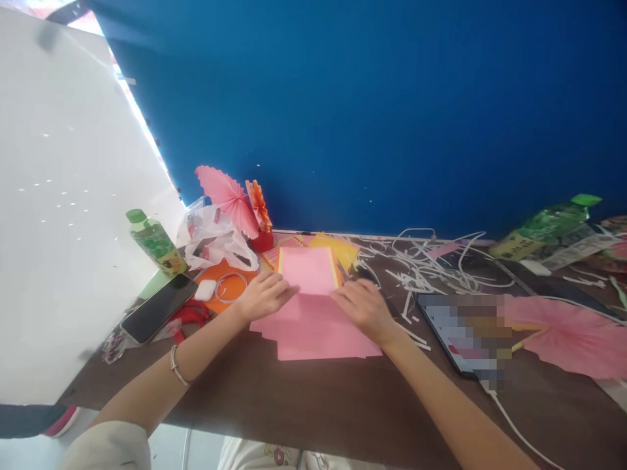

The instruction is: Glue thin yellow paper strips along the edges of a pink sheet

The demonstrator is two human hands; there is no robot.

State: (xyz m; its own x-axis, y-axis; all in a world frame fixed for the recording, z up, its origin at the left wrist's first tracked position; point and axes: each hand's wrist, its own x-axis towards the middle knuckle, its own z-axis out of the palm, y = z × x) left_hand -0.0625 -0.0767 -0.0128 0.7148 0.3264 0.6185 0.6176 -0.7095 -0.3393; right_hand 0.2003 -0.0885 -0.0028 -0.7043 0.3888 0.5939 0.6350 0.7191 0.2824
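Note:
My left hand (268, 295) and my right hand (363, 307) are at the two near corners of a light pink sheet of paper (307, 269). Their fingers are closed on its near edge, thumbs pointing inward. Below this sheet, darker pink paper (326, 336) lies flat on the table, its near edges stepped. Yellow paper (343, 249) shows behind and along the sides. By my right fingers is a dark, thin object that I cannot make out. A bracelet circles my left wrist.
On the left are a green-capped bottle (157, 241), a dark phone (159, 308), a white earphone case (206, 290), orange paper and a plastic bag (220, 241). White paper strips (421, 264), a tablet-like screen (455, 336), a pink paper fan (578, 333) and another bottle (546, 225) lie right.

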